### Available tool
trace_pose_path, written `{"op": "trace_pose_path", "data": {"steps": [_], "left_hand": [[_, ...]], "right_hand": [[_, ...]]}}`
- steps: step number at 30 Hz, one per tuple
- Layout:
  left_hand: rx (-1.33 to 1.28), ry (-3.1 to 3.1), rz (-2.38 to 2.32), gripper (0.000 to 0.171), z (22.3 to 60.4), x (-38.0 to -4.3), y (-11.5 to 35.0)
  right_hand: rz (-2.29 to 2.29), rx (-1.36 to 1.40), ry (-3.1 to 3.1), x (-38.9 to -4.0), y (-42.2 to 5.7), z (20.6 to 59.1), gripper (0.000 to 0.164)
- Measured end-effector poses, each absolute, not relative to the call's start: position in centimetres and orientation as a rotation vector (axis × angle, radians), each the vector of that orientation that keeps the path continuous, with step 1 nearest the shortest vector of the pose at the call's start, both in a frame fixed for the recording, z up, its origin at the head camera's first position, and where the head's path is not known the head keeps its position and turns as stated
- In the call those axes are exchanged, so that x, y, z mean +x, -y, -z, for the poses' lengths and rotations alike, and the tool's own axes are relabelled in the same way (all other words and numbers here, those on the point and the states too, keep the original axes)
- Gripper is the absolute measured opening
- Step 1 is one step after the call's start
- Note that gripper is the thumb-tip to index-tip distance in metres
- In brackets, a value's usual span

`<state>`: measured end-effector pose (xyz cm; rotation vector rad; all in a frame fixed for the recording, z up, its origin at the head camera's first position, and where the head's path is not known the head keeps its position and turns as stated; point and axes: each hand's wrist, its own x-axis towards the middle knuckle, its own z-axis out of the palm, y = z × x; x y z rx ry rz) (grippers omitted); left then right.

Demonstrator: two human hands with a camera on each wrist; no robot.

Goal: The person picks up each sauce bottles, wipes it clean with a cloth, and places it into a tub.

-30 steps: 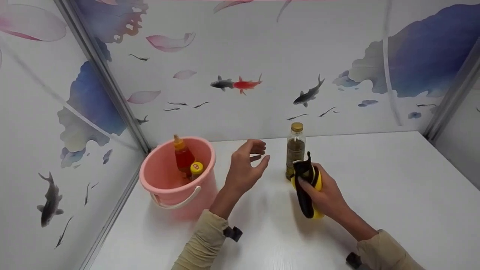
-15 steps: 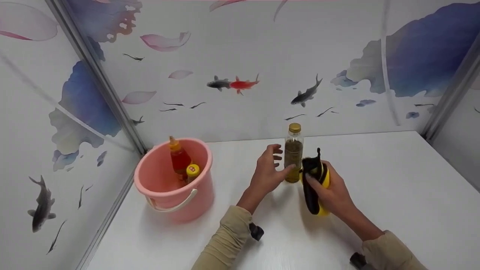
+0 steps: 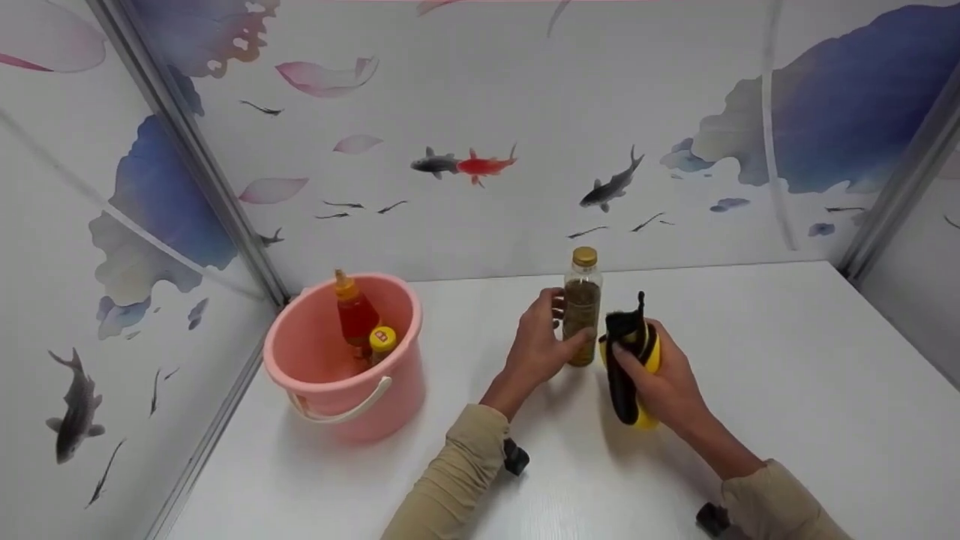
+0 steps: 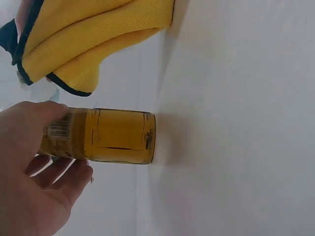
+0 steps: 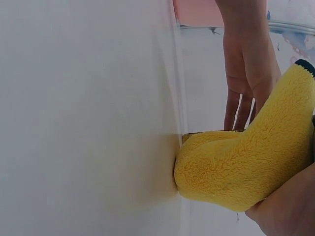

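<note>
My left hand [image 3: 540, 341] holds a glass bottle [image 3: 582, 311] by its middle, thumb on one side and fingers on the other. The bottle stands upright, with a gold cap and a yellow-brown liquid inside. In the left wrist view, a barcode label on the bottle [image 4: 120, 136] shows next to the thumb. My right hand [image 3: 667, 375] grips a folded towel [image 3: 628, 371], fluffy yellow with dark edging and a dark side, thumb pressed on the dark side. The towel is just right of the bottle, and in the right wrist view the yellow towel [image 5: 231, 167] covers most of it.
A pink bucket [image 3: 405, 375] with a white handle stands on the left of the white table [image 3: 787, 360]. Inside it are a squeeze bottle [image 3: 355, 315] of red sauce and a yellow-capped jar [image 3: 382, 341]. Printed walls [image 3: 525, 90] rise behind and at the sides.
My left hand has moved right from beside the bucket to the bottle, and its fingers have closed round it. The right hand keeps the towel and has shifted slightly right.
</note>
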<state>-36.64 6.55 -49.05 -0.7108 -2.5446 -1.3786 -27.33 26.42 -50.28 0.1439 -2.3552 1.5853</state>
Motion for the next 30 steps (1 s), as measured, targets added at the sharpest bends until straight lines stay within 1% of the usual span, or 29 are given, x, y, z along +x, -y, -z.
{"op": "trace_pose_path", "data": {"steps": [5, 12, 20, 26, 30], "left_hand": [[-0.734, 2.527, 1.342, 0.063, 49.3, -36.0, -5.4], [-0.766, 2.484, 1.523, 0.063, 49.3, -34.1, -3.4], [-0.805, 2.428, 1.649, 0.062, 49.1, -31.7, -1.7], [-0.769, 2.381, 1.727, 0.064, 49.4, -30.4, -1.1], [-0.777, 2.361, 1.765, 0.064, 49.5, -29.8, -0.9]], "right_hand": [[-1.577, 0.139, 2.355, -27.2, -26.1, 50.5, 0.044], [-1.638, 0.122, 2.316, -27.4, -25.3, 50.2, 0.046], [-1.711, 0.241, 2.152, -28.1, -24.0, 49.8, 0.043], [-1.744, 0.324, 2.039, -28.7, -23.0, 49.8, 0.039], [-1.737, 0.366, 2.039, -28.9, -22.3, 49.8, 0.043]]}}
